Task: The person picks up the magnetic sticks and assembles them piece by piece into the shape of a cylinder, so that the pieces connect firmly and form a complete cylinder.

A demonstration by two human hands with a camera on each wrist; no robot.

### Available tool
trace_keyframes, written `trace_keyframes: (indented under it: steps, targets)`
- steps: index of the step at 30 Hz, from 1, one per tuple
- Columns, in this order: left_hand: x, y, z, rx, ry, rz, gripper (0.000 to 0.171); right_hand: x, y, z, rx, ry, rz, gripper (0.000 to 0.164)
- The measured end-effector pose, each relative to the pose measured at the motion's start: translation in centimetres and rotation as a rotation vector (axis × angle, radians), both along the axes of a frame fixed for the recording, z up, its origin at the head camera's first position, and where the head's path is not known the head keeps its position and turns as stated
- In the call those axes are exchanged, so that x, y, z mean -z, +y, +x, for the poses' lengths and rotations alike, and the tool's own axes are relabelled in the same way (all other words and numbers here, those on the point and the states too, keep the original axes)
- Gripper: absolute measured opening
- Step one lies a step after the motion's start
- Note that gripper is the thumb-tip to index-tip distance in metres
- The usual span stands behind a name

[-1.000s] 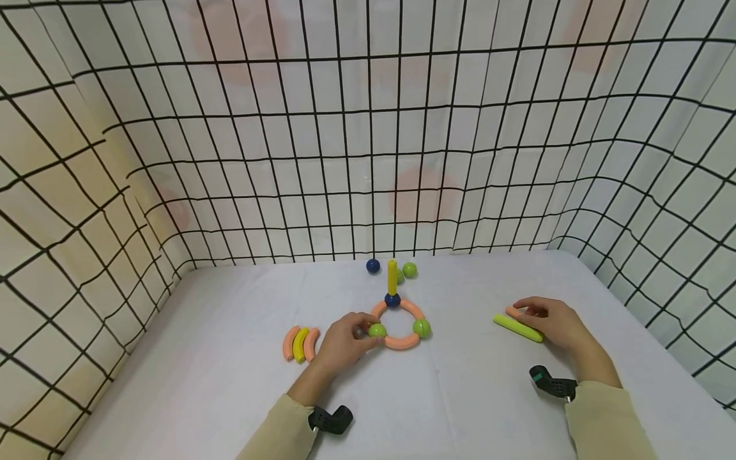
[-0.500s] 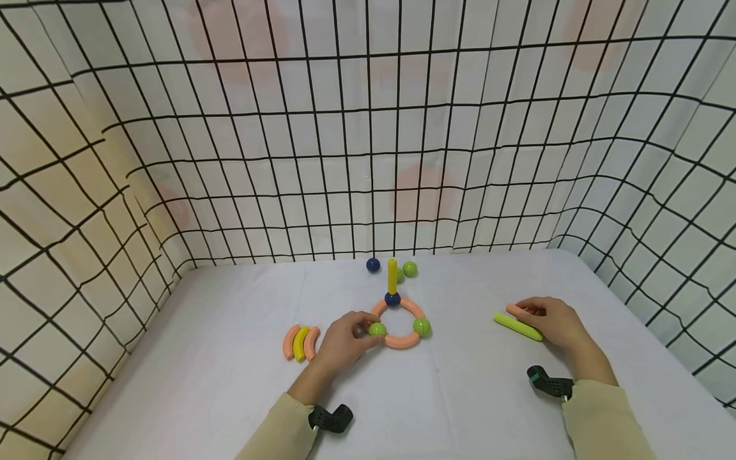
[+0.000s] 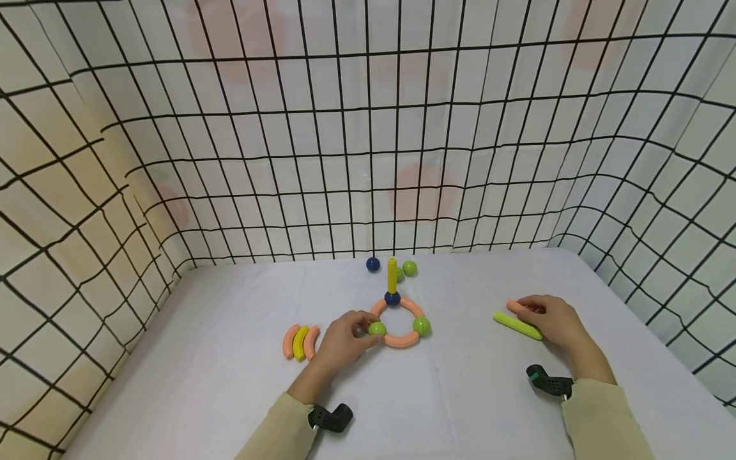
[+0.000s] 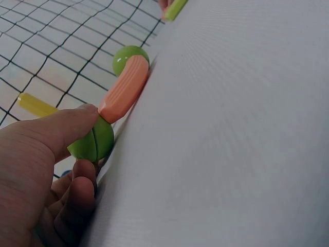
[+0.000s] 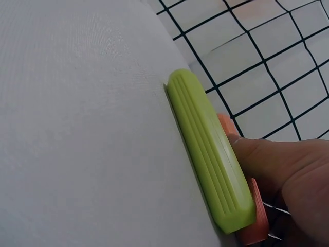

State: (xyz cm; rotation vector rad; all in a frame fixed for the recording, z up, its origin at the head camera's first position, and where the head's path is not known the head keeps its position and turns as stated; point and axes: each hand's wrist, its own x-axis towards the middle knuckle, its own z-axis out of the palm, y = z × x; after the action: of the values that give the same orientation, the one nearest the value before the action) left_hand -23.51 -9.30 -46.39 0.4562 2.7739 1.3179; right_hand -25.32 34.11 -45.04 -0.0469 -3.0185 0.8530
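A ring of curved salmon pieces (image 3: 401, 341) joined by balls lies mid-table. From its dark blue ball (image 3: 392, 298) a yellow rod (image 3: 392, 276) stands upright. My left hand (image 3: 347, 340) pinches the ring's left green ball (image 4: 95, 140) between thumb and fingers; another green ball (image 3: 421, 326) forms the ring's right side. Over on the right, my right hand (image 3: 553, 319) grips a salmon piece (image 3: 513, 306), thumb on its near side, the far fingers hidden. Just in front of that piece lies a lime-green rod (image 5: 211, 154), which covers part of it in the right wrist view.
Left of my left hand, two salmon curved pieces (image 3: 290, 342) and a yellow curved piece (image 3: 299, 344) lie side by side. Behind the ring sit a loose blue ball (image 3: 372, 264) and two green balls (image 3: 409, 268). A black grid-patterned white curtain (image 3: 368, 128) encloses the white table (image 3: 230, 396).
My right hand has shifted the salmon piece slightly away from the lime-green rod, and its end shows more. The left hand keeps its place on the green ball.
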Motion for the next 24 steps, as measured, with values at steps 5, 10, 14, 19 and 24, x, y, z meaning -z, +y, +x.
trace_keyframes:
  steps: [5,10,14,19,24]
  targets:
    - [0.0,0.0,-0.1,-0.001,-0.005,-0.003,0.028,0.0,-0.1,-0.1,0.001,0.021,-0.020,0.058]
    - [-0.1,0.0,0.0,0.001,-0.010,-0.002,0.028,0.0,-0.3,-0.2,0.010,0.039,-0.034,0.059]
    - [-0.1,0.0,0.0,0.002,-0.015,-0.005,0.029,-0.4,-0.7,-0.1,0.032,0.072,-0.043,0.060]
    - [-0.1,0.0,-0.1,0.002,-0.015,-0.009,0.029,-1.3,-1.6,-0.1,0.077,0.105,-0.073,0.070]
    - [0.0,0.0,-0.1,0.006,-0.010,-0.011,0.029,-1.7,-2.4,-0.4,0.093,0.142,-0.134,0.071]
